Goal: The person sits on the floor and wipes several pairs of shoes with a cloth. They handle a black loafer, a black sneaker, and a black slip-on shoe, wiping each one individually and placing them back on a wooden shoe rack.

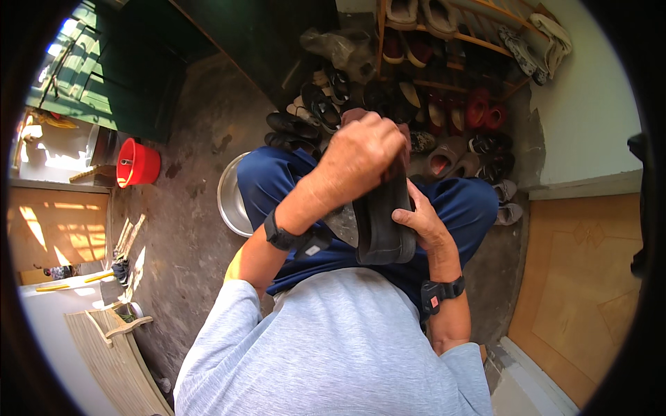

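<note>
A black shoe [387,223] is held over my lap, its heel end towards me. My right hand [433,218], thumb spread along the side, grips the shoe near its middle. Above the shoe's far end is my left hand [359,156], its fingers curled on a dull reddish cloth [354,115] that shows past the knuckles and beside the fingers. The left hand covers the shoe's front part. Both wrists wear black straps with small devices.
Many shoes crowd the floor ahead, among them black shoes [320,106] and red shoes [476,112]. Behind them stands a wooden shoe rack [468,39]. A metal basin [229,197] lies beside my left knee. Farther left is a red bucket [143,164]. At right is a wooden panel [583,270].
</note>
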`<state>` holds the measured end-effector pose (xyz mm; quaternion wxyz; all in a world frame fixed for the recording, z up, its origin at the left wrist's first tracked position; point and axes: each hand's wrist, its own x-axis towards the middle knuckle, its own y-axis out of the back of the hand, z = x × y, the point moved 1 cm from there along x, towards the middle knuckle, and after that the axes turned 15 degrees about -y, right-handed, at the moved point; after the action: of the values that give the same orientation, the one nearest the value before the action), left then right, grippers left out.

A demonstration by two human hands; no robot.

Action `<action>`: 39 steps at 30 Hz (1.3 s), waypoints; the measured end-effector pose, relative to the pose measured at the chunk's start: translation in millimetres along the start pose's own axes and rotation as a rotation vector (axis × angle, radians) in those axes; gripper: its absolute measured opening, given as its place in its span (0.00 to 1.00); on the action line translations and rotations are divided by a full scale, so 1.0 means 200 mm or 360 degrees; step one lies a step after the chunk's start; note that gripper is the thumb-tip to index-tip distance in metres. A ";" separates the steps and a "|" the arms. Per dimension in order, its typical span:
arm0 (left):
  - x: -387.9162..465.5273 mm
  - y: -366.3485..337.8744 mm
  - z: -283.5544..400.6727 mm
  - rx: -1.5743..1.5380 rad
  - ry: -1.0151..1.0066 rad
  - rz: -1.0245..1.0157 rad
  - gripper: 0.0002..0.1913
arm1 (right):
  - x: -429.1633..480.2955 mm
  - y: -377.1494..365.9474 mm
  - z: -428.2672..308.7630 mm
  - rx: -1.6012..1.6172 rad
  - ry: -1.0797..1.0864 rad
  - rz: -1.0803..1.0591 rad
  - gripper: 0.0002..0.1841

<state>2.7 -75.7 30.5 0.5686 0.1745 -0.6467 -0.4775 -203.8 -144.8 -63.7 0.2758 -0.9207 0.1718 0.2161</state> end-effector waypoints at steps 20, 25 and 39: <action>-0.09 -0.05 0.14 -0.0582 -0.0140 -0.0090 0.24 | 0.03 0.07 -0.03 -0.0312 -0.0259 0.0252 0.45; -0.12 -0.05 0.01 -0.0290 -0.0063 0.0068 0.26 | -0.03 0.07 0.00 -0.0001 -0.0078 0.0190 0.39; -0.31 0.17 -0.01 -0.1148 0.0359 0.0170 0.31 | -0.06 0.14 0.06 0.0626 -0.0051 -0.0068 0.31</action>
<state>34.4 -13.1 23.9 0.6851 -0.0195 -0.3786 -0.6220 -230.1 -158.3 -78.8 0.4577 -0.8489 0.1866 0.1872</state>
